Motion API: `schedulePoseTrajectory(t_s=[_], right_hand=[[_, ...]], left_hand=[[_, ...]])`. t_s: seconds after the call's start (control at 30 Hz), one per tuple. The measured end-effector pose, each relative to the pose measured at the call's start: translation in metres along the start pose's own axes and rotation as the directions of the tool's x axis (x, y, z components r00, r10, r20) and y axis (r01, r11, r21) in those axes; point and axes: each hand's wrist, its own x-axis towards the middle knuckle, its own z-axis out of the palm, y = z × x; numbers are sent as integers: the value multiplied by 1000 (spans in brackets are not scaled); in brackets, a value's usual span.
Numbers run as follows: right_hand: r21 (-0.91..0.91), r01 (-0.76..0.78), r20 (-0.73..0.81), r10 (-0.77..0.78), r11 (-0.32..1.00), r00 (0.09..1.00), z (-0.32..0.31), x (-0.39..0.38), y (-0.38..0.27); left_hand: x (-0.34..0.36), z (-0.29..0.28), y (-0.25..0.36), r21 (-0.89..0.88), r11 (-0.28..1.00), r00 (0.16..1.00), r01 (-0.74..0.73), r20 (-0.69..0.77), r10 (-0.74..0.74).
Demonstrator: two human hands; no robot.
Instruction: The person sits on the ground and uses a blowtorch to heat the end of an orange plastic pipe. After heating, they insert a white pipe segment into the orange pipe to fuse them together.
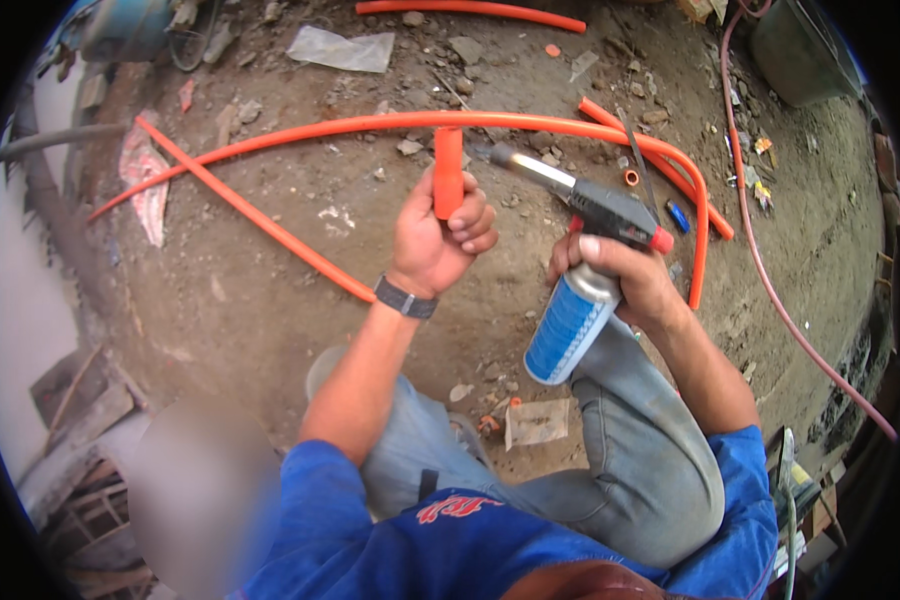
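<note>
My left hand point(440, 230) grips a short orange pipe piece point(448, 172) held upright, its top end above my fingers. My right hand point(610, 272) is wrapped around a gas torch with a blue-and-silver canister point(570, 330). The torch's metal nozzle point(530, 168) points toward the top of the pipe piece, a short gap away from it; whether a flame burns there is hard to tell. Just behind them, a long bent orange pipe point(330, 127) lies across the dirt ground, with straight orange lengths point(255, 230) nearby. A small orange ring point(631, 178) and a blue lighter point(678, 216) lie right of the torch.
My bent legs point(630, 460) fill the lower middle. A pink hose point(755, 240) runs down the right side, near a dark container point(800, 50) at top right. Rubble and wood scraps point(90, 420) sit by the pale wall at left. Plastic scraps point(340, 50) litter the dirt.
</note>
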Motion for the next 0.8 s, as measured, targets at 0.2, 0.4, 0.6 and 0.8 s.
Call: schedulePoseTrajectory(t_s=[0.2, 0.4, 0.6, 0.8], right_hand=[[-26, 29, 106, -26, 999, 994, 2, -7, 1], [-67, -8, 49, 11, 998, 999, 5, -7, 2], [-34, -81, -16, 80, 996, 997, 0, 1, -1], [-57, -25, 16, 26, 998, 1000, 5, 0, -1]], left_hand=[[4, -8, 1, -38, 998, 999, 45, 24, -44], [3, -7, 0, -67, 997, 998, 46, -36, -48], [2, -8, 2, -53, 998, 999, 35, -33, -37], [5, -8, 1, -72, 996, 998, 49, -22, -51]])
